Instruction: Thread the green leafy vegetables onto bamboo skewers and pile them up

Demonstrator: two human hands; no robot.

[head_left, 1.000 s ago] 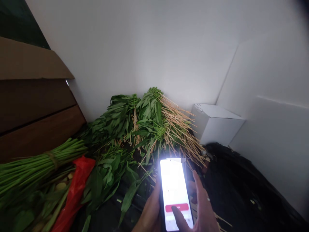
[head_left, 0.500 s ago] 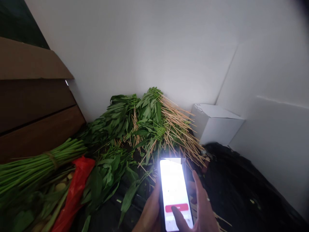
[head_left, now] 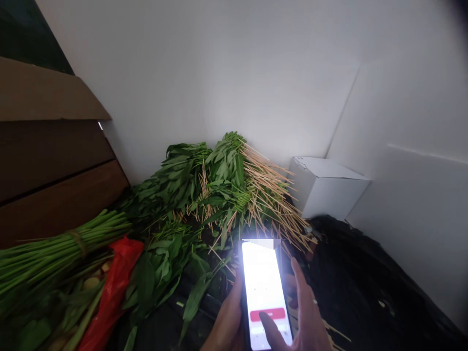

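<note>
A lit smartphone (head_left: 263, 287) with a white screen and a red button sits at the bottom centre. My left hand (head_left: 226, 321) wraps round its left edge and back, holding it. My right hand (head_left: 305, 317) is beside the phone, thumb resting on the lower screen near the red button, fingers spread apart. Just beyond the phone lies a heap of leafy green stems (head_left: 204, 185) with pale, straw-coloured stalk ends (head_left: 274, 204).
A tied bundle of long green stalks (head_left: 58, 248) and a red plastic bag (head_left: 113, 287) lie at the left. Brown cardboard panels (head_left: 47, 146) lean at the far left. A white box (head_left: 325, 187) stands in the corner by white walls. Black sheeting (head_left: 365, 287) covers the floor.
</note>
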